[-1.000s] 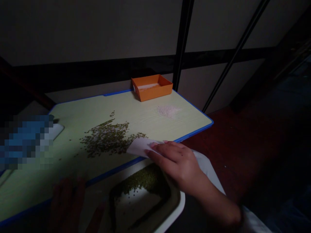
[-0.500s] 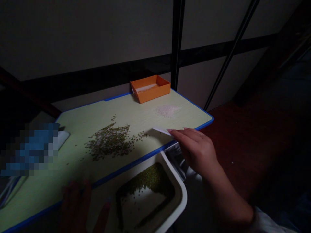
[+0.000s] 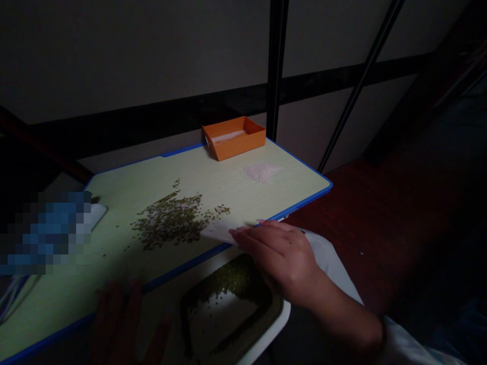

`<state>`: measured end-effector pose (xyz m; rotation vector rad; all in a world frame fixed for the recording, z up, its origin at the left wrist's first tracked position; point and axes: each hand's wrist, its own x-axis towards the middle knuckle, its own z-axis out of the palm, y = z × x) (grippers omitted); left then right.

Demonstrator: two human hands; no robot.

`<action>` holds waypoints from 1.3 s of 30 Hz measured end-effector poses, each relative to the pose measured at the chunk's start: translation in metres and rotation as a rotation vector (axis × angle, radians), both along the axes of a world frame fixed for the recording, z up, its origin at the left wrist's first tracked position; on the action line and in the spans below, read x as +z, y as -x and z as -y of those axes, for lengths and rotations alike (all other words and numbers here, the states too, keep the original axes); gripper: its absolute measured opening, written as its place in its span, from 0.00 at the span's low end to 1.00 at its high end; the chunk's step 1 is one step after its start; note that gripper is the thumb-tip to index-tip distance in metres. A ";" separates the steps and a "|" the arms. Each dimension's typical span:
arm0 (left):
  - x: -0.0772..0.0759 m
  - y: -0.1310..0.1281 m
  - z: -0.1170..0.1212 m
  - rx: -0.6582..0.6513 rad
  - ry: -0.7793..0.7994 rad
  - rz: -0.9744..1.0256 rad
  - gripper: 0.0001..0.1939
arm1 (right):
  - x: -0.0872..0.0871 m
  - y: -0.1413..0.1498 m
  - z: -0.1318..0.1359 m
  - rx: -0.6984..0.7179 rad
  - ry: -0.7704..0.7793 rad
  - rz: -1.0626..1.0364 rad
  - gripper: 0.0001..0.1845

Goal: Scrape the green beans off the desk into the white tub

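A: In the head view, with the clock centred on the worktop, where are the edges?
B: The pale green worktop (image 3: 224,180) has a raised blue border (image 3: 306,202); its far right corner points to three. Panelled dark doors (image 3: 171,50) stand behind, past twelve.
A: And room to move?
B: Bare surface separates the scattered green bean-like grains (image 3: 171,218), near the middle, from the small pale grain pile (image 3: 261,172) at two. The orange rectangular tray (image 3: 239,147) sits at one, by the far edge.
A: The hands?
B: The right hand (image 3: 283,258), at four, pinches a thin white card (image 3: 218,232) in its fingers, beside the green grains. The left hand (image 3: 117,322) is at seven, shadowed; I can't tell whether its fingers grip anything.
A: Below the border?
B: A white rounded tub (image 3: 276,327) at five, with more green grains heaped inside.
A: Any change from half a second ago?
B: The card was raised, farther right; it has come down and left, closer to the green grains.
A: Any writing?
B: Pixelation hides whatever the blue item (image 3: 53,223) at nine might show.
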<state>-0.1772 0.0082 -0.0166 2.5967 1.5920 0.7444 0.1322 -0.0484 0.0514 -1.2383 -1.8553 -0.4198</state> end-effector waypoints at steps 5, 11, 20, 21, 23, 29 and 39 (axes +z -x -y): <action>0.003 -0.009 0.005 0.049 0.029 0.024 0.35 | 0.001 -0.013 0.002 -0.083 -0.009 -0.286 0.22; 0.005 -0.012 0.008 0.076 0.048 0.014 0.35 | 0.001 -0.050 -0.001 -0.305 0.079 -0.859 0.10; 0.006 -0.014 0.009 0.088 0.035 0.016 0.35 | -0.003 -0.039 -0.017 -0.074 0.348 -1.000 0.09; 0.006 -0.014 0.009 0.085 0.031 0.012 0.35 | -0.003 -0.037 -0.017 -0.059 0.346 -1.002 0.09; 0.005 -0.012 0.008 0.083 0.034 0.003 0.35 | -0.003 -0.036 -0.016 -0.068 0.311 -1.011 0.09; -0.002 -0.009 0.006 0.087 0.033 0.024 0.35 | -0.004 -0.043 -0.015 -0.208 0.221 -0.997 0.09; -0.005 -0.008 0.009 0.104 0.056 0.037 0.35 | 0.002 -0.022 -0.059 0.015 0.372 -0.901 0.10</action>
